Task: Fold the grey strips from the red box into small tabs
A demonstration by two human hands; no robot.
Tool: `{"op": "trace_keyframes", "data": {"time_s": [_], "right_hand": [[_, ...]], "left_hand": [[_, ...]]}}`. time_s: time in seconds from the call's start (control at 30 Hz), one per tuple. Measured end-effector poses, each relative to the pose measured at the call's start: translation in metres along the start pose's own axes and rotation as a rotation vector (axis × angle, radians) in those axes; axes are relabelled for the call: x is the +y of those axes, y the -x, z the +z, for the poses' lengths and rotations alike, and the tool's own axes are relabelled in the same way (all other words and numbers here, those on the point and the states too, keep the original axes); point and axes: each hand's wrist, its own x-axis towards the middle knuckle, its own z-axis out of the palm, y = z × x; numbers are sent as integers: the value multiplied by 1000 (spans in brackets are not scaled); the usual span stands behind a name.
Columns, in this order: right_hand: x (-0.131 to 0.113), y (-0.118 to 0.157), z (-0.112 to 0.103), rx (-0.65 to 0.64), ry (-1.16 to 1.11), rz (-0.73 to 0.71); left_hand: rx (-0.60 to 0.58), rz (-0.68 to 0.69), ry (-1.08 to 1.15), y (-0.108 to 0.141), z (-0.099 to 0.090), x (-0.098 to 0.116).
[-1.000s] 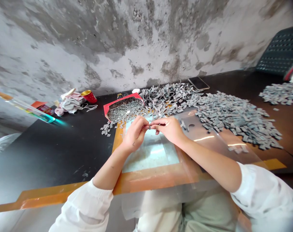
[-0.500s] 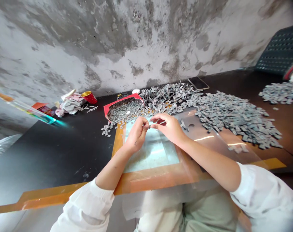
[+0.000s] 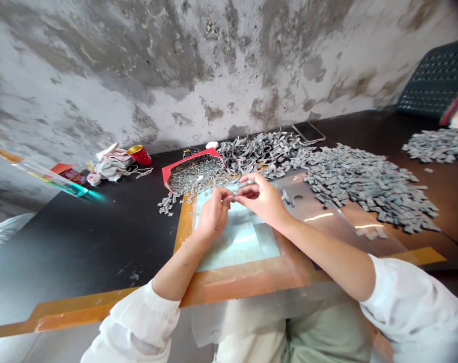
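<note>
My left hand (image 3: 215, 214) and my right hand (image 3: 266, 201) meet fingertip to fingertip above a pale, glossy sheet (image 3: 236, 247) taped to the table. Both pinch at a tiny grey piece (image 3: 233, 196), mostly hidden by the fingers. Just beyond the left hand, a red-edged tray (image 3: 191, 155) lies full of small grey bits (image 3: 193, 174), some spilled around its front. Behind my right hand is a heap of curved grey strips (image 3: 267, 151). To its right spreads a wide pile of short grey pieces (image 3: 365, 184). Two loose strips (image 3: 291, 196) lie close to my right wrist.
A phone (image 3: 309, 132) lies by the wall. At the left are a red cup (image 3: 139, 154), crumpled cloth (image 3: 113, 165) and a clear tube (image 3: 55, 177) with blue-green liquid. Another grey pile (image 3: 441, 145) and a dark perforated basket (image 3: 437, 75) stand at the right.
Both hands have shifted slightly, still joined at the fingertips. My right hand's raised fingers have lifted a little, and the left hand has turned slightly.
</note>
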Motion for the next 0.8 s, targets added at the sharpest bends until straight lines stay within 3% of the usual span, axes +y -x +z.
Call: {"op": "trace_keyframes", "data": {"time_s": [0.2, 0.27, 0.37, 0.47, 0.57, 0.7, 0.8], "right_hand": [[2, -6, 2, -19, -292, 415], [3, -6, 2, -36, -315, 456], [4, -7, -1, -52, -293, 331], [3, -6, -5, -15, -132, 131], [-2, -4, -9, 16, 66, -13], [-6, -3, -9, 24, 136, -66], [-3, -4, -8, 25, 120, -57]], "left_hand": [[26, -13, 69, 0, 4, -1], [41, -7, 110, -1, 5, -2], [-7, 15, 131, -3, 4, -3], [-35, 43, 140, -4, 3, -1], [36, -80, 207, -2, 4, 2], [41, -269, 373, -3, 5, 8], [17, -327, 502, -6, 5, 11]]}}
